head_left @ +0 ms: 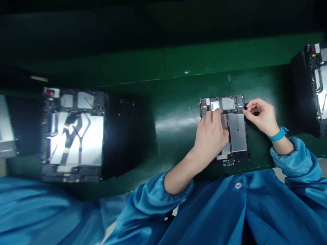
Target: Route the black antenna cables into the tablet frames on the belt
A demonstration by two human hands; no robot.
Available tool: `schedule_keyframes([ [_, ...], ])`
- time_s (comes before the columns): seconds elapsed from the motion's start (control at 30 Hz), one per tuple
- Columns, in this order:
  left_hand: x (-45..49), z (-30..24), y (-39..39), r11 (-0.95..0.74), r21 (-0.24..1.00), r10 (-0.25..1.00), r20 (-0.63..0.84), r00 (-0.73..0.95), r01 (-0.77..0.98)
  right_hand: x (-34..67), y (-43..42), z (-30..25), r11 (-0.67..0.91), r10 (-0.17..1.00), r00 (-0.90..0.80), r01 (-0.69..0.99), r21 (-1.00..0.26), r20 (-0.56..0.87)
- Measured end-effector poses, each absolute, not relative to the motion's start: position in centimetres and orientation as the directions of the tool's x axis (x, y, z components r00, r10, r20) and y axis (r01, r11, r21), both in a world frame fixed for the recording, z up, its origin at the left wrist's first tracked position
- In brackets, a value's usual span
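Note:
An opened phone chassis [224,131] lies on the green bench, its circuit board [224,103] at the far end and a silver battery panel [237,132] below. My left hand [211,134] lies over the chassis, fingertips on the board and covering part of the battery. My right hand [260,115] is at the chassis's far right corner, thumb and finger pinched on a small dark part [244,108]. That part is too small to name. A blue wrist strap [278,134] circles my right wrist.
A larger opened device [74,134] on a black pad sits to the left, and another [315,88] sits at the right edge. A thin wire [193,115] lies beside the chassis. My blue sleeves and smock fill the bottom of the view.

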State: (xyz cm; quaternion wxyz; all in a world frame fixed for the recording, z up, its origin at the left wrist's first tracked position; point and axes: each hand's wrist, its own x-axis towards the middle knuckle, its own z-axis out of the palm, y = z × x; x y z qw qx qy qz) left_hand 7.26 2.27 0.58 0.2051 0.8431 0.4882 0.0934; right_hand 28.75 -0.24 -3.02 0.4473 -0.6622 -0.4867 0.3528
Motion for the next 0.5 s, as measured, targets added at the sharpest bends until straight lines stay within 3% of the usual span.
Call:
schedule_keyframes([
  [0.17, 7.2, 1.3, 2.9, -0.494, 0.502, 0.846, 0.087, 0.526, 0.711, 28.9, -0.2, -3.0, -0.105, 0.974, 0.224, 0.268, -0.958, -0.044],
  [0.33, 8.8, 0.2, 6.8, -0.529, 0.613, 0.708, -0.063, 0.704, 0.587, 29.2, -0.2, -2.9, -0.13, 0.973, 0.218, 0.271, -0.954, -0.071],
  [0.5, 9.3, -0.7, 9.1, -0.529, 0.671, 0.634, -0.096, 0.768, 0.52, 29.3, -0.2, -3.0, -0.127, 0.975, 0.211, 0.248, -0.96, -0.075],
])
